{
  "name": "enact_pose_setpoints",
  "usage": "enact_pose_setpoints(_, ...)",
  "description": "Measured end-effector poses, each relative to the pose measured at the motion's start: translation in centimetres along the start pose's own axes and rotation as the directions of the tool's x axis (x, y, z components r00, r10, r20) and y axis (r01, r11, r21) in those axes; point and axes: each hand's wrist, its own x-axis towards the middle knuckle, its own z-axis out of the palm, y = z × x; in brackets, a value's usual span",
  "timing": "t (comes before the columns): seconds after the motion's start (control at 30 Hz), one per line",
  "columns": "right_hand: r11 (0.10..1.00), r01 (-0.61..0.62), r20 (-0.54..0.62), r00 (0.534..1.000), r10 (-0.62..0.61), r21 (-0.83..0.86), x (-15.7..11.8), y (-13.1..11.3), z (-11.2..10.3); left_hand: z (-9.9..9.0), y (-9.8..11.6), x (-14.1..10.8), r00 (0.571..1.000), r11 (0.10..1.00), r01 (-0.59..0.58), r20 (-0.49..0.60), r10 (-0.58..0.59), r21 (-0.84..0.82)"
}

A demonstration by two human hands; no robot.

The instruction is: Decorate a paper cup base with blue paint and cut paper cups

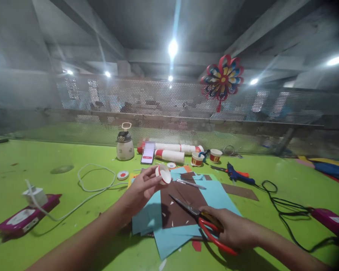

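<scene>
Between the thumb and fingers of my left hand is a small white paper cup with a red band, tilted so its round face points right. My right hand grips a pair of scissors with red handles, its dark blades aimed up and left. Under both hands lie light blue paper sheets and a brown sheet dotted with small white scraps. A pen rests across the papers just right of the cup.
Beyond the papers stand a phone, stacked paper cups, two short cups and a spray bottle. A blue glue gun trails its cord rightward. Purple power strip and white cable occupy the left. A paper flower hangs above.
</scene>
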Motion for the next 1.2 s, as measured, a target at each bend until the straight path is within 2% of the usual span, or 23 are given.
enact_pose_setpoints(0.13, 0.98, -0.039, 0.038, 0.999, 0.032, 0.195, 0.3, 0.2, -0.3, 0.8, 0.9, -0.3, 1.0, 0.997, -0.011, -0.012, 0.012, 0.076)
enact_pose_setpoints(0.23, 0.933, -0.052, 0.046, 0.998, 0.038, 0.355, -0.4, 0.4, -0.6, 1.1, 1.3, -0.2, 0.999, 0.988, -0.015, -0.044, 0.021, 0.151)
enact_pose_setpoints(0.3, 0.893, 0.016, -0.007, 1.0, -0.015, 0.45, -1.0, 0.3, -0.9, 1.0, 1.2, 0.1, 0.996, 0.978, -0.028, -0.074, 0.044, 0.205)
enact_pose_setpoints(0.4, 0.838, 0.182, -0.14, 0.982, -0.127, 0.514, -1.5, -0.2, -1.8, 0.9, 0.6, 0.8, 0.99, 0.963, -0.05, -0.113, 0.083, 0.265)
enact_pose_setpoints(0.5, 0.849, 0.267, -0.236, 0.956, -0.174, 0.457, -1.0, -1.3, -2.7, 0.8, -0.1, 1.4, 0.984, 0.957, -0.065, -0.14, 0.108, 0.282)
enact_pose_setpoints(0.67, 0.955, 0.184, -0.329, 0.939, -0.101, 0.233, 0.9, -3.2, -1.9, 0.8, -1.4, 1.5, 0.986, 0.961, 0.001, -0.161, 0.045, 0.275)
enact_pose_setpoints(0.77, 0.98, 0.143, -0.301, 0.949, -0.095, 0.141, 1.3, -3.2, -0.6, 0.8, -2.0, 1.2, 0.985, 0.969, 0.047, -0.175, -0.004, 0.244)
enact_pose_setpoints(1.0, 0.988, 0.127, -0.221, 0.97, -0.105, 0.09, 1.1, -2.0, 1.6, -0.8, -3.7, 1.3, 0.964, 0.964, 0.189, -0.223, -0.146, 0.185)
enact_pose_setpoints(1.1, 0.985, 0.151, -0.221, 0.967, -0.129, 0.084, 1.3, -1.8, 2.0, -1.2, -4.2, 1.4, 0.961, 0.962, 0.199, -0.232, -0.153, 0.187)
enact_pose_setpoints(1.2, 0.984, 0.165, -0.234, 0.961, -0.145, 0.065, 1.3, -1.6, 2.1, -0.9, -3.8, 1.2, 0.944, 0.939, 0.223, -0.299, -0.141, 0.261)
